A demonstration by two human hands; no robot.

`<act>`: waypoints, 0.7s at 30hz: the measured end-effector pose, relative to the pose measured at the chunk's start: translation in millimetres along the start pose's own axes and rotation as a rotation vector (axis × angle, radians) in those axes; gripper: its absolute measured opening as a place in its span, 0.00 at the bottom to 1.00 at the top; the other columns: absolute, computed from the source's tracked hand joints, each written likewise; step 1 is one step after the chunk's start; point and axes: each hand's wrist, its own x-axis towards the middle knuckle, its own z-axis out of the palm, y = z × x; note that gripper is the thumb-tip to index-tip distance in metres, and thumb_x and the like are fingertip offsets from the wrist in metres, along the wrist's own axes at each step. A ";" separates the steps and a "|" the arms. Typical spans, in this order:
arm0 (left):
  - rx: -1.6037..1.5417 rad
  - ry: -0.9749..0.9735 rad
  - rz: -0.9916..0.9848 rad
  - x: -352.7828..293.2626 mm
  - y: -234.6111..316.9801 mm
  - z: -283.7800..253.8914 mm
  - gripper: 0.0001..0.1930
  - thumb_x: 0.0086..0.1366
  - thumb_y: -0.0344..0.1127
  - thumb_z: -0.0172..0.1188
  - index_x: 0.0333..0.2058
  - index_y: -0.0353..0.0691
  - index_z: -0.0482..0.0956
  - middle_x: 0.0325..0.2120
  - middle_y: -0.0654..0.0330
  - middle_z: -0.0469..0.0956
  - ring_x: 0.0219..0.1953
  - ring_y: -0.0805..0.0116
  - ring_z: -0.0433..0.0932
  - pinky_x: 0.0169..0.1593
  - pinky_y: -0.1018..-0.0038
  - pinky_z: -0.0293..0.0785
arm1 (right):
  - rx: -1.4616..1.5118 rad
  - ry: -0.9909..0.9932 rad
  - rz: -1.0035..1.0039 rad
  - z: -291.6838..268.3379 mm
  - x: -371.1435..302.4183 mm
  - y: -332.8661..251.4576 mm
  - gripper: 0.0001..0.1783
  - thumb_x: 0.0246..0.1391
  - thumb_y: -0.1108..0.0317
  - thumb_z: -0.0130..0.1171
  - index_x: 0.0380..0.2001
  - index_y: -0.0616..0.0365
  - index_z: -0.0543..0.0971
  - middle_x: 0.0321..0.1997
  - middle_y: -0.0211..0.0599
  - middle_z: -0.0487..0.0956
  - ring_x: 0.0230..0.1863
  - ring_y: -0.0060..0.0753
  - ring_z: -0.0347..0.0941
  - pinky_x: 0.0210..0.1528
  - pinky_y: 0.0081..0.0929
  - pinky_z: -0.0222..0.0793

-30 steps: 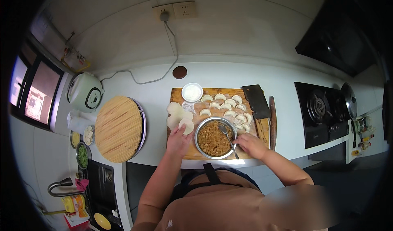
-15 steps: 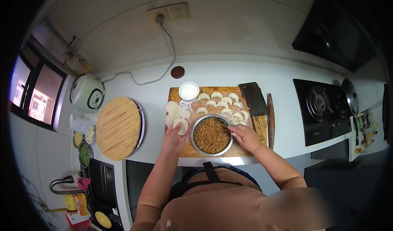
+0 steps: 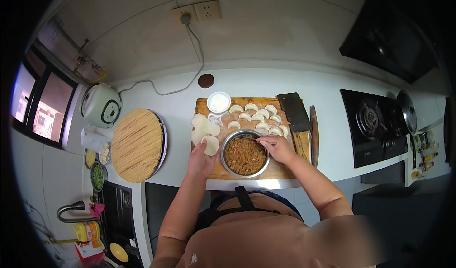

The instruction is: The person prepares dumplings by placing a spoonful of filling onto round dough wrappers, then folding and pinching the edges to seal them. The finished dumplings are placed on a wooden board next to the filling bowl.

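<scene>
My left hand (image 3: 200,162) holds a round dumpling wrapper (image 3: 210,145) at the left of the board, thumb on its edge. Beside it, several more wrappers (image 3: 200,122) lie overlapping. My right hand (image 3: 279,149) pinches the thin handle of what looks like a spoon (image 3: 261,140), reaching over the right rim of a metal bowl (image 3: 225,166). Brown minced filling (image 3: 244,157) fills much of this bowl; the utensil's far end is hard to make out. Behind the bowl, several folded dumplings (image 3: 258,117) sit on the floured wooden cutting board (image 3: 216,174).
A white bowl of flour (image 3: 219,102) stands on the board's back left corner. At its right lie a cleaver (image 3: 294,112) and a rolling pin (image 3: 314,135). A round slatted wooden lid (image 3: 137,145) and a rice cooker (image 3: 100,105) are leftward; a gas stove (image 3: 373,128) is rightward.
My right hand has moved left and slightly away from me, bringing the spoon further over the bowl. My left hand keeps the wrapper in nearly the same place.
</scene>
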 end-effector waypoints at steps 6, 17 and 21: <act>-0.001 -0.006 -0.009 0.0 -0.4 -0.7 0.17 0.68 0.34 0.40 0.53 0.36 0.61 0.49 0.56 0.69 0.52 0.64 0.69 0.54 0.68 0.68 | -0.007 0.027 -0.015 -10.2 -26.9 -13.4 0.09 0.53 0.69 0.55 0.37 0.57 0.79 0.34 0.43 0.79 0.36 0.39 0.75 0.40 0.27 0.70; -0.022 0.016 -0.015 1.2 -6.7 1.1 0.17 0.68 0.33 0.39 0.54 0.39 0.59 0.48 0.56 0.69 0.51 0.64 0.70 0.54 0.65 0.68 | -0.033 0.139 -0.046 -15.9 -67.0 -19.5 0.09 0.52 0.71 0.54 0.37 0.57 0.79 0.35 0.43 0.79 0.36 0.40 0.75 0.39 0.28 0.70; -0.027 0.002 -0.021 3.8 -11.7 -7.1 0.17 0.68 0.32 0.40 0.54 0.40 0.59 0.48 0.56 0.69 0.51 0.63 0.70 0.54 0.65 0.68 | -0.090 0.211 -0.030 -9.9 -53.8 -20.3 0.09 0.52 0.71 0.54 0.37 0.59 0.78 0.35 0.43 0.79 0.36 0.41 0.75 0.40 0.28 0.70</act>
